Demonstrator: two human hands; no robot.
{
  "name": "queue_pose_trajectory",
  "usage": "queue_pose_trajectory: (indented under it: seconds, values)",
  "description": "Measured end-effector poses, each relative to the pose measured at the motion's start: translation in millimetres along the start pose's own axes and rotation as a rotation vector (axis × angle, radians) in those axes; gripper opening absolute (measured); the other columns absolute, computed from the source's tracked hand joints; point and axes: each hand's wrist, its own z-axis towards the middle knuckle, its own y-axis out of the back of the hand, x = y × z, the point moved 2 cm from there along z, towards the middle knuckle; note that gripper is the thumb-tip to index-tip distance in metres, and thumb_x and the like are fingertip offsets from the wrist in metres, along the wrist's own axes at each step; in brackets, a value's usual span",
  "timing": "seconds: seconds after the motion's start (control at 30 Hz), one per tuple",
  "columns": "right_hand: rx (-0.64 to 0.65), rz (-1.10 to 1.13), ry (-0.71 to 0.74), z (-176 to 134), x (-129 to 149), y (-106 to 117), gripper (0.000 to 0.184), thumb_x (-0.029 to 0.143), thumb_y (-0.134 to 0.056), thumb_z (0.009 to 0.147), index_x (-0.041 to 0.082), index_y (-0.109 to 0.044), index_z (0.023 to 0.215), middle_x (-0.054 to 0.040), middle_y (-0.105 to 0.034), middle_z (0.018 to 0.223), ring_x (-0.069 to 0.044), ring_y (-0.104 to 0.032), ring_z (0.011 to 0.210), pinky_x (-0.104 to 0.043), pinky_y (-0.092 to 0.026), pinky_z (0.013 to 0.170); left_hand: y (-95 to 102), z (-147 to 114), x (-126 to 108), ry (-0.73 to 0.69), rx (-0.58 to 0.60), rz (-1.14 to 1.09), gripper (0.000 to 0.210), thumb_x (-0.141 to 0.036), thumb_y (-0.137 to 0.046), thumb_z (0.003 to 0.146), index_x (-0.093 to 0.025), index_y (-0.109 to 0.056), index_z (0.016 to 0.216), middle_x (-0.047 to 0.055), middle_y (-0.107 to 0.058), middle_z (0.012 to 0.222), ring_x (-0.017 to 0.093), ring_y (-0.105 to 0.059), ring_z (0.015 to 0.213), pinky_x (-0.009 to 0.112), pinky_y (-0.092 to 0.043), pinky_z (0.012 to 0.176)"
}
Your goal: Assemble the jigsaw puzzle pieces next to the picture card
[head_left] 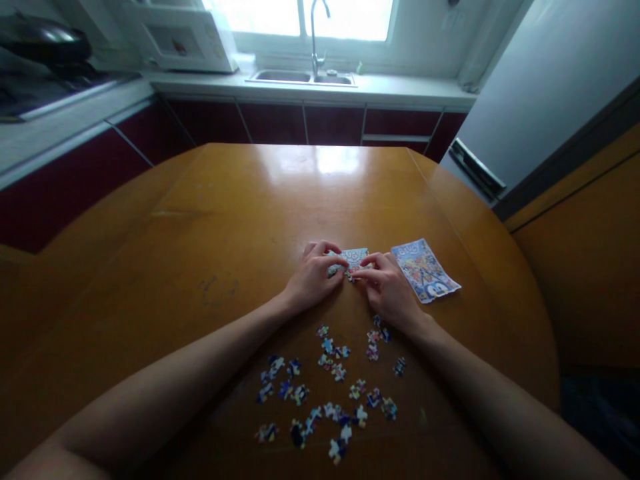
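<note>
A partly joined jigsaw puzzle (356, 255) with a pale blue top lies flat on the wooden table, between my two hands. My left hand (316, 272) curls over its left side, thumb and fingers gripping that edge. On the lower right, my right hand (387, 283) has its thumb and fingertips closed around a small puzzle piece (351, 276) at the puzzle's lower border. The fingers partly cover that piece and much of the puzzle. Several loose puzzle pieces (339, 371) are scattered nearer to me, between my forearms.
A creased picture sheet (425, 270) with colourful cartoon figures lies right of my right hand. The table (240, 213) has a rounded edge. Beyond it are a counter with a sink (285, 76), a microwave (183, 40), a pan (45, 40) on the stove, and a fridge (540, 87) at right.
</note>
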Motion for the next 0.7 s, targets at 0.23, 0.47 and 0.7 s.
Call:
queue_pose_trajectory:
  seconds: [0.23,0.47,0.7]
  values:
    - [-0.010,0.009,-0.019,0.0,4.4,0.2,0.032,0.005,-0.055,0.087,0.026,-0.078,0.096,-0.0090,-0.063,0.105,-0.026,-0.052,0.104,-0.046,-0.052,0.091,0.5,0.1,0.1,0.014,0.006,-0.013,0.018,-0.015,-0.065,0.087,-0.028,-0.076,0.092,0.003,-0.062,0.111,0.024,-0.050,0.112,0.046,-0.044,0.103]
    - [-0.067,0.009,-0.028,-0.3,0.6,0.9,0.035,0.002,-0.054,0.086,0.026,-0.079,0.089,-0.0089,-0.063,0.107,-0.026,-0.052,0.102,-0.046,-0.051,0.089,2.9,1.5,-0.7,0.092,-0.033,-0.071,0.027,-0.007,-0.054,0.086,-0.024,-0.075,0.090,0.004,-0.063,0.106,0.024,-0.052,0.110,0.045,-0.045,0.101]
    - [-0.013,0.002,-0.021,-0.7,5.2,-0.1,0.028,0.006,-0.058,0.087,0.026,-0.078,0.087,-0.0083,-0.063,0.106,-0.025,-0.051,0.106,-0.045,-0.051,0.093,4.0,2.7,-2.3,0.092,-0.041,-0.081,0.027,-0.006,-0.053,0.086,-0.023,-0.074,0.089,0.005,-0.063,0.104,0.023,-0.052,0.108,0.045,-0.044,0.100]
